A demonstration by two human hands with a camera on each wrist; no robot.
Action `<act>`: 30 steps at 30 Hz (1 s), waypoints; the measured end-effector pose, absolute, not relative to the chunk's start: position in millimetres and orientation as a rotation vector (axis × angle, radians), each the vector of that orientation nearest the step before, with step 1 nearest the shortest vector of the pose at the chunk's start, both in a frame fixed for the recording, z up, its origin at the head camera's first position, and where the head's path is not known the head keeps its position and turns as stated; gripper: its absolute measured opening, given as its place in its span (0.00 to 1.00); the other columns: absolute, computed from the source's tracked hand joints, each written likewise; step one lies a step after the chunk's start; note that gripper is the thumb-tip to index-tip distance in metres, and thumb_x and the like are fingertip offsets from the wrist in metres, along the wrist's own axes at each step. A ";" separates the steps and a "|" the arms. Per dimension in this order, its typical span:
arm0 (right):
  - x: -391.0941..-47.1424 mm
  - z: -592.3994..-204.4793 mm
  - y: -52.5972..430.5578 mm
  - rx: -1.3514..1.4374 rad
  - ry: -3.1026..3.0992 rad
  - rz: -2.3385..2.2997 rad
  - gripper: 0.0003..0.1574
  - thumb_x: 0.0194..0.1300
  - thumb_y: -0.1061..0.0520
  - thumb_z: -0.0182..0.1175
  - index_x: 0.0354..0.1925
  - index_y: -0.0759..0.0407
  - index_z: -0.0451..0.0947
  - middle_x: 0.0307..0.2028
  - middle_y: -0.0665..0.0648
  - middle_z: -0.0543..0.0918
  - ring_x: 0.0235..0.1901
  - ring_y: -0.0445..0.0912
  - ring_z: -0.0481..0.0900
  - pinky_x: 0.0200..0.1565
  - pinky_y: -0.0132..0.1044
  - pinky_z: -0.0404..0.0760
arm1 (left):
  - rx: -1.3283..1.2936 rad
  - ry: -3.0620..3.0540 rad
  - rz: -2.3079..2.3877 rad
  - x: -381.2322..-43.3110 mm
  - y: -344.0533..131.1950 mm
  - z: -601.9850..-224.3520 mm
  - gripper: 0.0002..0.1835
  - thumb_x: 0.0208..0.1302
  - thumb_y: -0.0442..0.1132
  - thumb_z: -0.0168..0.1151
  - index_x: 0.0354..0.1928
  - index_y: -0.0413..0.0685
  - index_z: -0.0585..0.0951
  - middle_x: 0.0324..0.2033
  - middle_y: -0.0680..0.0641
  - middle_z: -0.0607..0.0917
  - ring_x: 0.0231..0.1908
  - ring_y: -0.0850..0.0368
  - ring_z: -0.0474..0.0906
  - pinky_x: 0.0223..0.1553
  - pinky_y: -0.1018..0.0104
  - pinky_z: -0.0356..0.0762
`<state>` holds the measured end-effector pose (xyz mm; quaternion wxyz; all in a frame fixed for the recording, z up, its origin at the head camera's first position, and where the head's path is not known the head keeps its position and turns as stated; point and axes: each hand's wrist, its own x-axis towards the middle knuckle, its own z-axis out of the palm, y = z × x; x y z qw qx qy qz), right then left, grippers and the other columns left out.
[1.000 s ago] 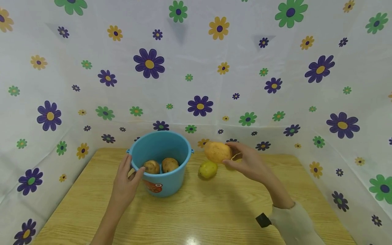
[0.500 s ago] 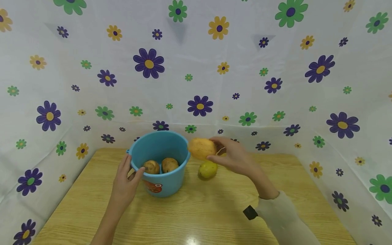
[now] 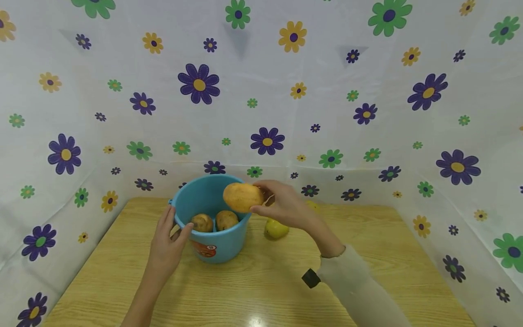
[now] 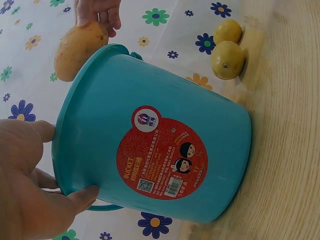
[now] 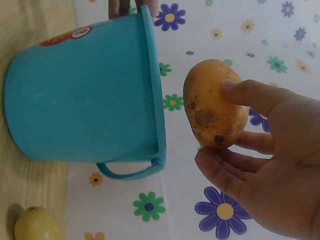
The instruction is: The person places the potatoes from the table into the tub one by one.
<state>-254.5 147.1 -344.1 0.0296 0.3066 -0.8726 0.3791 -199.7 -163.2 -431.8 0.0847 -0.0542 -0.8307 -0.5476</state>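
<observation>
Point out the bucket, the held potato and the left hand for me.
Bucket [image 5: 95, 95]: right wrist view, on its outer wall.
Held potato [image 3: 242, 198]: head view, middle of its visible side.
Left hand [image 3: 166, 243]: head view, on the back of the hand.

Free way into the bucket [image 3: 229, 246] toward eleven o'clock!
Left hand [image 3: 168, 243] blocks the rim at eight, right hand [image 3: 286, 204] and its held potato [image 3: 242, 198] crowd near three, two potatoes [image 3: 226, 220] bulge inside at five and seven.
</observation>
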 end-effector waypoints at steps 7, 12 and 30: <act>-258.8 -346.8 126.2 1.025 -2.722 1.106 0.34 0.67 0.52 0.72 0.65 0.65 0.75 0.48 0.55 0.83 0.46 0.49 0.80 0.47 0.41 0.88 | -0.164 -2.472 -1.642 -200.4 -163.3 -431.9 0.44 0.80 0.48 0.56 0.83 0.40 0.43 0.81 0.38 0.41 0.77 0.34 0.51 0.70 0.51 0.66; -261.1 -351.3 114.0 1.039 -2.747 1.085 0.35 0.68 0.51 0.72 0.66 0.67 0.74 0.51 0.57 0.83 0.46 0.48 0.80 0.47 0.36 0.86 | -0.164 -2.470 -1.649 -199.9 -163.6 -431.5 0.44 0.80 0.48 0.56 0.82 0.40 0.43 0.81 0.38 0.40 0.77 0.34 0.51 0.70 0.52 0.66; -264.4 -362.2 87.5 1.029 -2.739 1.042 0.37 0.68 0.47 0.71 0.67 0.64 0.75 0.52 0.59 0.84 0.48 0.49 0.83 0.49 0.38 0.86 | -0.169 -2.463 -1.655 -199.1 -163.3 -431.4 0.44 0.80 0.47 0.56 0.82 0.40 0.43 0.81 0.38 0.40 0.77 0.34 0.51 0.70 0.53 0.66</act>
